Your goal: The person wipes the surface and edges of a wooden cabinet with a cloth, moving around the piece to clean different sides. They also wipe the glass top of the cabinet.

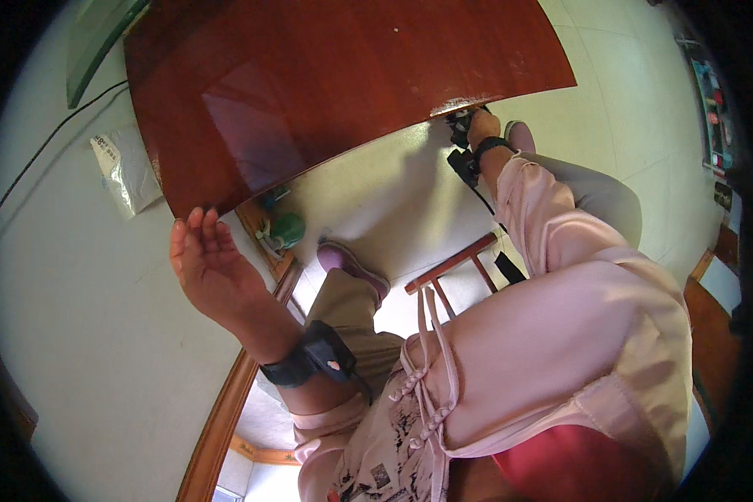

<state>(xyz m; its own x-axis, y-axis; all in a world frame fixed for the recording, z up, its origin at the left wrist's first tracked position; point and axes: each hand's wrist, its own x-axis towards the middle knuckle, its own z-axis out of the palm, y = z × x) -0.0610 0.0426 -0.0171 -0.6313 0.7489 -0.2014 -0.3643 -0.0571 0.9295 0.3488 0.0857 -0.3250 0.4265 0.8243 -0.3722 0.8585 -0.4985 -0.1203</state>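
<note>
A glossy red-brown wooden tabletop [351,75] spans the upper part of the head view. My left hand [210,270] is raised by its near left corner, palm showing, fingers loosely bent, and holds nothing visible. The fingertips overlap the corner in the view; whether they touch it I cannot tell. At the table's near right edge is my right hand [484,127], its fingers turned away and partly hidden. Against it is a crumpled-looking dark object [459,127], too unclear to name. Black straps with small boxes circle both wrists.
A clear plastic-wrapped packet [125,166] and a dark cable [56,132] lie left of the table. Below stand a green rounded object [287,230] and a wooden stool frame [455,263]. A wooden trim rail [226,408] runs lower left. My purple shoes [351,267] are on the pale floor.
</note>
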